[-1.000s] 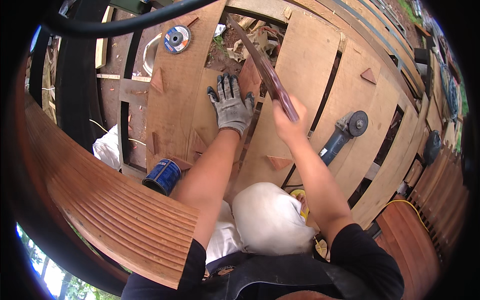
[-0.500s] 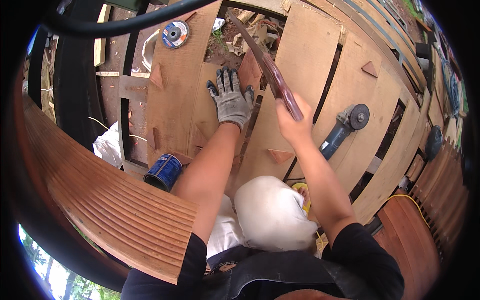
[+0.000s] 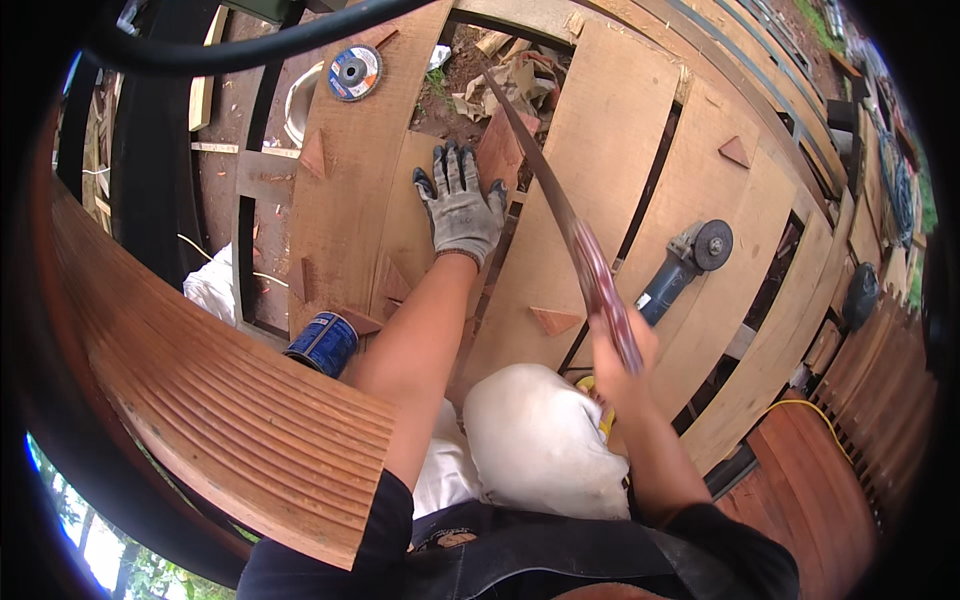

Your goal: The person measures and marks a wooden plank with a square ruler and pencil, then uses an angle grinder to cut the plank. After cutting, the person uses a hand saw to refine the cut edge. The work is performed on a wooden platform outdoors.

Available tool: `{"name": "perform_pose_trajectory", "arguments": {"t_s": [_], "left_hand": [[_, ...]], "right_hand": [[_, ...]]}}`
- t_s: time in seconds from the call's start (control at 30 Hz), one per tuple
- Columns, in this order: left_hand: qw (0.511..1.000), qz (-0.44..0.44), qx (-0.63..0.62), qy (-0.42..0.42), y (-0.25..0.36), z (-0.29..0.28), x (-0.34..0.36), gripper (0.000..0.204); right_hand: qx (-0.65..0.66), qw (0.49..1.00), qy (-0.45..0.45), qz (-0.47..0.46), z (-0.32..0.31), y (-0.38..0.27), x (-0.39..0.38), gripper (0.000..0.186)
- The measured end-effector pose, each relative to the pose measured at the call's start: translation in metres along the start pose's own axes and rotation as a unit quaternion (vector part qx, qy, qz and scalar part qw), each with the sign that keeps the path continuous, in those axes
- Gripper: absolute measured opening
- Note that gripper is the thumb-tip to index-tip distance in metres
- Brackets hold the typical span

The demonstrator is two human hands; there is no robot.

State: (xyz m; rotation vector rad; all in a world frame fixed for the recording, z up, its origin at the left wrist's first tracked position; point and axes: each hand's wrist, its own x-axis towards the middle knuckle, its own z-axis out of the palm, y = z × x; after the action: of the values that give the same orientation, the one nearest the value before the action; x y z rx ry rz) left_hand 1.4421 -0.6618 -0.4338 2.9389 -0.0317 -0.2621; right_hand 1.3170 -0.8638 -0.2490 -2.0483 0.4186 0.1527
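Note:
My left hand (image 3: 465,210), in a grey work glove with dark fingertips, lies flat with fingers spread on a light wooden board. Beside its fingers and thumb is a reddish wood piece (image 3: 502,150) reaching over a gap in the boards. My bare right hand (image 3: 622,350) is wrapped round the long, glossy brown handle of a handsaw (image 3: 603,285). The saw's narrow dark blade slants up and left, its far part passing by the reddish piece. Whether the teeth touch the wood I cannot tell.
An angle grinder (image 3: 690,262) rests on the boards at the right. A flap disc (image 3: 354,72) lies at the far left, and a blue can (image 3: 323,343) stands near my left forearm. Several triangular offcuts (image 3: 555,320) are scattered about. A grooved plank (image 3: 230,400) juts in at lower left.
My right hand has drawn the saw back toward my body and slightly right. My left hand stays flat in nearly the same place.

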Motion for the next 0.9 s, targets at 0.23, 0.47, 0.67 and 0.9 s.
{"name": "perform_pose_trajectory", "arguments": {"t_s": [0.23, 0.47, 0.67, 0.9], "left_hand": [[1.000, 0.012, -0.017, -0.013, 0.020, -0.003, -0.001, 0.077], [1.000, -0.003, 0.011, 0.000, -0.003, 0.005, -0.005, 0.078], [1.000, 0.015, 0.001, -0.014, 0.015, 0.002, -0.001, 0.078], [1.000, 0.001, 0.009, 0.013, 0.000, 0.007, -0.005, 0.077]], "right_hand": [[0.057, 0.996, 0.046, -0.051, 0.046, 0.037, 0.054, 0.009], [-0.041, 0.998, -0.026, -0.030, -0.038, 0.010, -0.055, 0.020], [0.085, 0.995, 0.038, -0.019, 0.055, 0.037, 0.072, 0.010], [0.000, 0.998, -0.027, 0.061, -0.043, 0.004, -0.065, 0.019]]}}
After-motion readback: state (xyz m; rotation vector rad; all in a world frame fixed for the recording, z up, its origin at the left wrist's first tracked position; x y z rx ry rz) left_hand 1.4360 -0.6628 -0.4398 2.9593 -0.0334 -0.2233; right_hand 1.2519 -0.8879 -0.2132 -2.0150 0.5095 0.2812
